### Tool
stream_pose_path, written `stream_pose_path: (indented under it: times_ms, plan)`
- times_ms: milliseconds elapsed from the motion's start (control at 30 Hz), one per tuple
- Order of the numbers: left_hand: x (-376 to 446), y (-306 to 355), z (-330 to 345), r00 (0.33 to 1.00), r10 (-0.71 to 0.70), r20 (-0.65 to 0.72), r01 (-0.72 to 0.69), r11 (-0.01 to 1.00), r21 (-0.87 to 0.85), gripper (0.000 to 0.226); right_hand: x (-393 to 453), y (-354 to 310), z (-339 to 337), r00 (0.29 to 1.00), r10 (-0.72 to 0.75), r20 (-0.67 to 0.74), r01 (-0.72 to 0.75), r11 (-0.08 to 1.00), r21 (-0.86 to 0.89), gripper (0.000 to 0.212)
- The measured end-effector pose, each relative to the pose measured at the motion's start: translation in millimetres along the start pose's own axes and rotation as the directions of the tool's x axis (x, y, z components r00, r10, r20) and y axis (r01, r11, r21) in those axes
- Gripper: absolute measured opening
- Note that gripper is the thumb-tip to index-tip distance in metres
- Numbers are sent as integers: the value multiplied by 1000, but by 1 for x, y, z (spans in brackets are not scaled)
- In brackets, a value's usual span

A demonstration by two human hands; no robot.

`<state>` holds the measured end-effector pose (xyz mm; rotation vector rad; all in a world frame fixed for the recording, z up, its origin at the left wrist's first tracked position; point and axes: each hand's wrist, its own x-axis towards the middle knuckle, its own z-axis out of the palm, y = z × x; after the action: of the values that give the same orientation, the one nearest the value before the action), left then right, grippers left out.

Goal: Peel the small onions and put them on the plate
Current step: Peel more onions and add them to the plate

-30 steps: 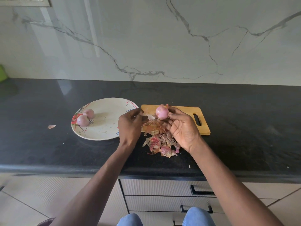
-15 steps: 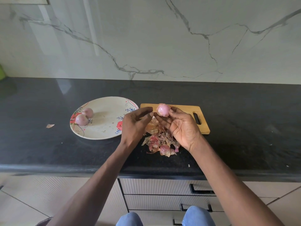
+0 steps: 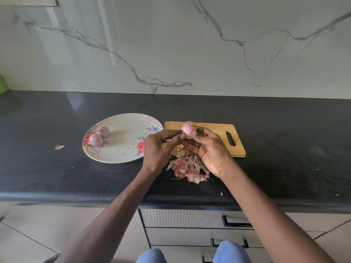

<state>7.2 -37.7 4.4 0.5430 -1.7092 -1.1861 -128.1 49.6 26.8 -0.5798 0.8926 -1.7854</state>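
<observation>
While both hands (image 3: 190, 147) pinch onion (image 3: 187, 129), plate (image 3: 121, 156) holds two peeled onions (image 3: 99, 136).

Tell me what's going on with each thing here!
Held onion: peeled, pinched between both hands.
Left hand: fingertips on the held onion.
Right hand: gripping the held onion.
Two onions: peeled, on the plate.
Plate: on the counter.
Onion skins: piled loose.
Cutting board: lying flat.

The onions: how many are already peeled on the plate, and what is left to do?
Two peeled onions lie on the plate, and a pile of skins lies on the counter. A third onion is in hand: the right hand holds it while the left hand picks at it. It is not yet on the plate. No unpeeled onions are visible.
</observation>
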Motion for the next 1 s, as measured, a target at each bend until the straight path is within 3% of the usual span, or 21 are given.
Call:
stream_pose_path:
  times_ms: [200,400,567,733,933,1000]
  plan:
    - [0,-1,0,1000,12,-24,-11,999,43,14,1,2,0,999,-12,-35,11,1000,-28,21]
    - [-1,1,4,997,17,-77,-9,994,106,27,0,2,2,1000,12,-22,-13,1000,-11,19]
    - [3,5,4,976,-185,-114,164,972,-169,15,3,4,0,1000,-12,-21,13,1000,24,32]
    - [12,10,-2,847,-526,73,496,733,-466,4,7,7,-2,997,-68,-36,66,996,-53,41]
    - [12,13,-3,810,-563,166,554,641,-530,29,6,8,-4,994,-112,-19,107,982,-159,42]
    - [13,11,-3,815,-557,158,543,641,-542,18,6,9,-3,993,-121,-13,117,976,-185,42]
